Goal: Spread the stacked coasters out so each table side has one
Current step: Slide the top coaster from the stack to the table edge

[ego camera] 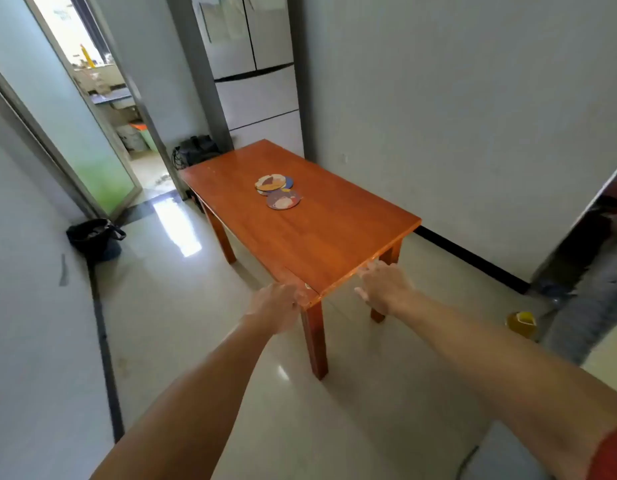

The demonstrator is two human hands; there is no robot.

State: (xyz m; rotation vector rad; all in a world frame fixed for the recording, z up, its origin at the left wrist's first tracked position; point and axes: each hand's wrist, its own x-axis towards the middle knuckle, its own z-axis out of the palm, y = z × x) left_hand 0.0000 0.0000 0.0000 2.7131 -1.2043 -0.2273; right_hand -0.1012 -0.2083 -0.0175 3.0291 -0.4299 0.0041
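Head view, single entry. Table [321, 237]: orange-brown wood, rectangular, seen from its near corner, far end close to a refrigerator [255, 67], one long side near the wall.

Coasters [277, 190]: round, printed, gathered as a loose overlapping cluster towards the far half of the tabletop, roughly midway between the long sides. A purple coaster [284, 199] lies nearest, touching or overlapping the rest; a cream and brown coaster [269, 182] sits on top behind it, with a blue edge showing beside it. The exact count cannot be told. No side of the table is served yet.

Left hand [277, 306]: extended to the near corner, fingers loose, nothing held; whether the edge is touched cannot be told.

Right hand [383, 287]: extended over the near short edge, fingers spread and released, nothing held.

Step in hand, as judged: approach to the cluster. Both hands are well apart from the coasters, so the body is best brought along the open long side until the pile is within easy reach. The topmost coaster is best lifted by its rim rather than dragged, so that those beneath are not scattered. One coaster is then set near the middle of each edge, kept back from the lip.

Also noted: dark bin [94, 239] by the left wall; yellow container [522, 323] on the floor at right.
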